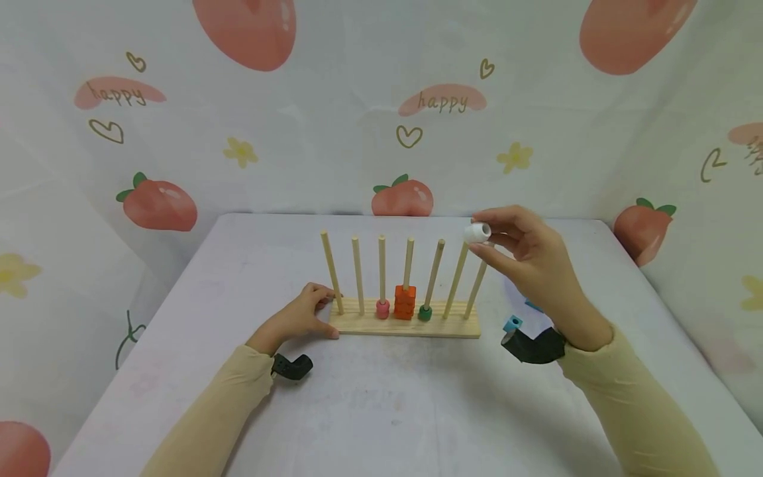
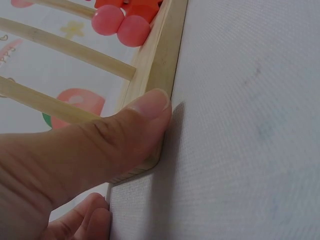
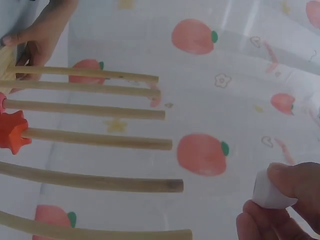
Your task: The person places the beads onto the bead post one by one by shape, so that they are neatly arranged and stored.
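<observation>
A wooden peg board (image 1: pixel 387 327) with several upright pegs stands across the middle of the table. My left hand (image 1: pixel 303 313) grips its left end, thumb (image 2: pixel 135 117) along the front edge and fingers behind. My right hand (image 1: pixel 530 255) pinches a white bead (image 1: pixel 477 232) between thumb and fingertips, up by the tops of the two rightmost pegs. The bead's hole shows in the head view. In the right wrist view the white bead (image 3: pixel 270 192) is off beyond the peg tips. Low on the middle pegs sit pink beads (image 1: pixel 383 309), a stack of orange-red star-shaped beads (image 1: pixel 405 303) and a green bead (image 1: pixel 425 313).
A light blue bead (image 1: pixel 512 323) lies on the table right of the board. Behind it, another blue piece (image 1: pixel 534 305) is partly covered by my right wrist. A patterned cloth backdrop (image 1: pixel 334 132) rises behind the table (image 1: pixel 381 411).
</observation>
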The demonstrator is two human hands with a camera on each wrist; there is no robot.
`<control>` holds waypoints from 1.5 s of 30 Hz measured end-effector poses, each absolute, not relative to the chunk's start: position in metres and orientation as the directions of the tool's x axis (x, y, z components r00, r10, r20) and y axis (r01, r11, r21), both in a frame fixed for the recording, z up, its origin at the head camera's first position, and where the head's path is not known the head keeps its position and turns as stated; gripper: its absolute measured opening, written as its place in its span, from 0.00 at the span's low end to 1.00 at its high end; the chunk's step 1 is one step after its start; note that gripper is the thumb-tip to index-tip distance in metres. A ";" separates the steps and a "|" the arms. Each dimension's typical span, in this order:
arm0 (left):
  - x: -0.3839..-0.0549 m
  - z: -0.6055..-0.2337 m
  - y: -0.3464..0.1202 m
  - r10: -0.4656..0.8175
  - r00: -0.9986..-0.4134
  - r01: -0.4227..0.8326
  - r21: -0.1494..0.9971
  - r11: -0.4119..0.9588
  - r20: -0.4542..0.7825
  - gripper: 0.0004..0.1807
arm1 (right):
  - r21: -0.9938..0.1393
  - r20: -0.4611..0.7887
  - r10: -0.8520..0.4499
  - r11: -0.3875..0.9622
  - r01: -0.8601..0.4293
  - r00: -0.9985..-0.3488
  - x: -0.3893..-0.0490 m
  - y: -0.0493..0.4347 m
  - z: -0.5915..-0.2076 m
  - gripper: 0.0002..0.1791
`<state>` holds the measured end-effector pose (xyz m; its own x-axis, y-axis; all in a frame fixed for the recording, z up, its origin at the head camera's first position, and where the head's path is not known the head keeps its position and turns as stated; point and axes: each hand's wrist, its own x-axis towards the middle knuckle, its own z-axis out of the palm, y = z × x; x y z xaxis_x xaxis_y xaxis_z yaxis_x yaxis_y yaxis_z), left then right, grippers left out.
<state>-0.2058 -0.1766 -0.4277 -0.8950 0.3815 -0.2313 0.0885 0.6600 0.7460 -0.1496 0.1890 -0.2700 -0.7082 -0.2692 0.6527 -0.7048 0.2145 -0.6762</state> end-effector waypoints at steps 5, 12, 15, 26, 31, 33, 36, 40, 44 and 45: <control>-0.206 -0.429 -0.178 0.386 -0.893 0.096 0.740 0.665 -0.232 0.45 | -0.667 0.636 -0.277 0.271 -0.693 -0.720 -0.158 0.180 -0.269 0.21; -0.207 -0.429 -0.177 0.385 -0.894 0.095 0.740 0.665 -0.231 0.45 | -0.586 0.659 -0.353 0.313 -0.747 -0.665 -0.175 0.178 -0.274 0.21; -0.207 -0.429 -0.178 0.387 -0.893 0.097 0.739 0.667 -0.232 0.46 | -0.562 0.653 -0.384 0.333 -0.757 -0.654 -0.180 0.178 -0.274 0.21; -0.207 -0.428 -0.178 0.393 -0.891 0.107 0.737 0.667 -0.227 0.45 | -0.566 0.577 -0.439 0.393 -0.725 -0.689 -0.184 0.176 -0.276 0.20; -0.207 -0.428 -0.178 0.400 -0.889 0.108 0.745 0.659 -0.224 0.44 | -0.572 0.534 -0.450 0.430 -0.698 -0.715 -0.185 0.176 -0.275 0.19; -0.207 -0.429 -0.179 0.398 -0.890 0.107 0.745 0.658 -0.224 0.44 | -0.569 0.524 -0.452 0.445 -0.692 -0.722 -0.185 0.177 -0.275 0.19; -0.207 -0.430 -0.179 0.397 -0.890 0.107 0.744 0.659 -0.223 0.44 | -0.559 0.512 -0.456 0.467 -0.685 -0.728 -0.185 0.177 -0.274 0.19; -0.207 -0.429 -0.178 0.392 -0.892 0.105 0.739 0.665 -0.226 0.43 | -0.555 0.500 -0.463 0.479 -0.681 -0.732 -0.185 0.178 -0.273 0.19; -0.207 -0.428 -0.178 0.390 -0.893 0.104 0.738 0.667 -0.226 0.43 | -0.574 0.489 -0.466 0.466 -0.674 -0.738 -0.185 0.178 -0.273 0.19; -0.207 -0.428 -0.178 0.389 -0.893 0.103 0.738 0.666 -0.227 0.43 | -0.582 0.486 -0.464 0.460 -0.670 -0.741 -0.185 0.178 -0.272 0.19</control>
